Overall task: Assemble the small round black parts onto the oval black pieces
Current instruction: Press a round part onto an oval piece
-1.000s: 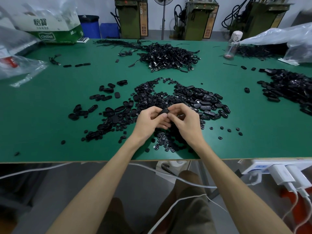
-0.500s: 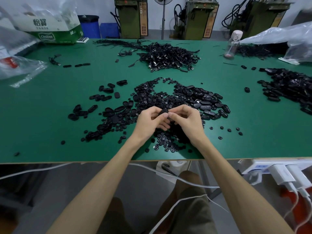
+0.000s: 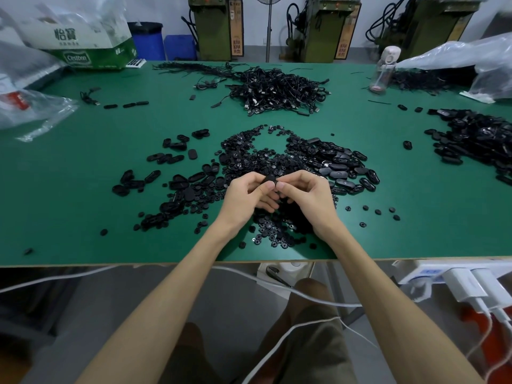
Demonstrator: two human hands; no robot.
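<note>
Fingers of left hand [image 3: 245, 196] and right hand [image 3: 311, 199] pinch an oval piece [image 3: 271, 179] above the heap [image 3: 266, 159]; open surface [image 3: 69, 206] leftward.

table: green-topped workbench [image 3: 69, 195], pale edge on the near side | far wall: white [image 3: 171, 15], three olive-green machines [image 3: 214, 26] in a row against it, fan stand [image 3: 268, 31] between the left two | far left: blue bins [image 3: 149, 42] | floor: grey [image 3: 83, 295] | near right: white power strip [image 3: 426, 273], adapters plugged in | light: even, soft
</note>
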